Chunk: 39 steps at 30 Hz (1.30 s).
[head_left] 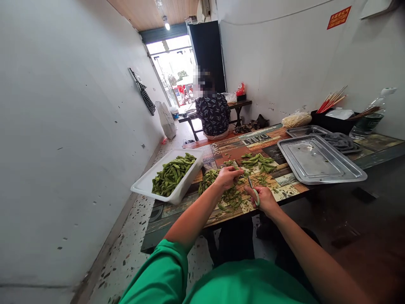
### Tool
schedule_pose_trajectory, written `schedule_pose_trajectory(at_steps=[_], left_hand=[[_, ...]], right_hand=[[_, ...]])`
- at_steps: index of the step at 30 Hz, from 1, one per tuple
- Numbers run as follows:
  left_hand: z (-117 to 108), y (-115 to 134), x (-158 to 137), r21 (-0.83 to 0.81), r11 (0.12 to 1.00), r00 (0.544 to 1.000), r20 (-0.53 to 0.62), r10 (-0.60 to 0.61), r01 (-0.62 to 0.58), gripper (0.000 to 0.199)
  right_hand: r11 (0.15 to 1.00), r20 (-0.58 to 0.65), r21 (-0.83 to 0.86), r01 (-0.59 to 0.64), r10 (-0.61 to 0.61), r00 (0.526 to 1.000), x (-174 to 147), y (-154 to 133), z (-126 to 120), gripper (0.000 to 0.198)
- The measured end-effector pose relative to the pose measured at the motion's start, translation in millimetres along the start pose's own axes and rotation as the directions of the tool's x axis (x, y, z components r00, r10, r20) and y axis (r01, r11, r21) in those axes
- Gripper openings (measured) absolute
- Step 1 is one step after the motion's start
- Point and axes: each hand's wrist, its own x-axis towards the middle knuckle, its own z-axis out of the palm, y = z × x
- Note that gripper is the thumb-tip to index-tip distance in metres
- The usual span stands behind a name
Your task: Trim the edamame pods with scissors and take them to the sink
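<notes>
Between the fingers of my left hand (228,177) is a green soybean pod (241,169), pinched over the table. My right hand (264,200) grips a pair of scissors (257,197) by the pale handles, and the blades point up toward the pod. Below both hands lies a scatter of green trimmings and pods (232,198). A small pile of pods (257,162) rests just beyond my hands. To the left, a white plastic tub (186,190) holds a heap of soybean pods (173,174).
The patterned table (177,217) stretches ahead. On its right are a metal tray (319,162), a black box (329,122) with skewers and a plastic bottle (368,116). A person in a dark patterned shirt (212,114) sits beyond it, near the bright doorway. A white wall (79,126) runs along the left.
</notes>
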Motion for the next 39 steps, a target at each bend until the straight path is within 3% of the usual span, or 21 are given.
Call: schedule_pose_trajectory(at_steps=[3, 6, 9, 14, 22, 25, 27, 28, 29, 31, 33, 34, 36, 39], left_hand=[[0, -1, -3, -0.006, 0.999, 0.999, 0.001, 0.035, -0.035, 0.026], [-5, 1, -5, 0.187, 0.982, 0.996, 0.084, 0.017, -0.032, 0.023], [-11, 1, -4, 0.408, 0.908, 0.979, 0.201, 0.007, -0.090, 0.029], [-21, 5, -5, 0.584, 0.780, 0.918, 0.395, -0.030, -0.226, 0.045], [-34, 14, -13, 0.730, 0.589, 0.895, 0.445, -0.023, -0.348, 0.048], [-40, 28, -24, 0.864, 0.383, 0.933, 0.359, -0.014, -0.327, 0.039], [-53, 46, -36, 0.967, 0.143, 0.975, 0.197, 0.103, -0.210, 0.034], [-62, 57, -42, 0.995, 0.031, 0.976, 0.084, 0.200, -0.092, 0.033], [-72, 70, -48, 0.997, -0.054, 0.952, -0.037, 0.304, 0.056, 0.033], [-94, 95, -57, 0.928, -0.148, 0.852, -0.240, 0.466, 0.342, 0.035], [-107, 116, -58, 0.833, -0.200, 0.770, -0.349, 0.534, 0.516, 0.037], [-107, 122, -55, 0.810, -0.219, 0.756, -0.360, 0.546, 0.544, 0.037], [-95, 122, -39, 0.852, -0.229, 0.787, -0.289, 0.545, 0.471, 0.033], [-52, 92, 7, 0.982, -0.176, 0.899, 0.020, 0.437, 0.064, 0.032]], right_hand=[[1.000, 0.008, 0.009, -0.005, 0.005, 1.000, -1, -4, -4, 0.054], [0.999, 0.041, -0.034, 0.033, -0.032, 0.999, 0, -11, -12, 0.052], [0.992, 0.109, -0.117, 0.048, -0.035, 0.993, 4, -16, -18, 0.050], [0.991, 0.162, -0.123, 0.044, -0.024, 0.986, 7, -19, -20, 0.048], [0.995, 0.230, -0.097, 0.031, -0.008, 0.973, 6, -16, -11, 0.048], [0.997, 0.216, -0.076, 0.012, 0.005, 0.976, 8, -10, -9, 0.050], [0.998, 0.182, -0.052, -0.024, 0.033, 0.983, 11, -8, -10, 0.050], [0.998, 0.158, -0.034, -0.047, 0.052, 0.986, 12, -8, -12, 0.051], [0.997, 0.137, -0.013, -0.070, 0.071, 0.988, 13, -9, -13, 0.052], [0.993, 0.103, 0.037, -0.109, 0.105, 0.989, 15, -10, -17, 0.054], [0.984, 0.085, 0.102, -0.143, 0.135, 0.987, 16, -10, -20, 0.055], [0.977, 0.074, 0.143, -0.158, 0.148, 0.986, 16, -10, -20, 0.055], [0.956, 0.049, 0.236, -0.172, 0.165, 0.985, 16, -9, -22, 0.057], [0.925, 0.017, 0.348, -0.153, 0.157, 0.987, 15, -8, -22, 0.059]])
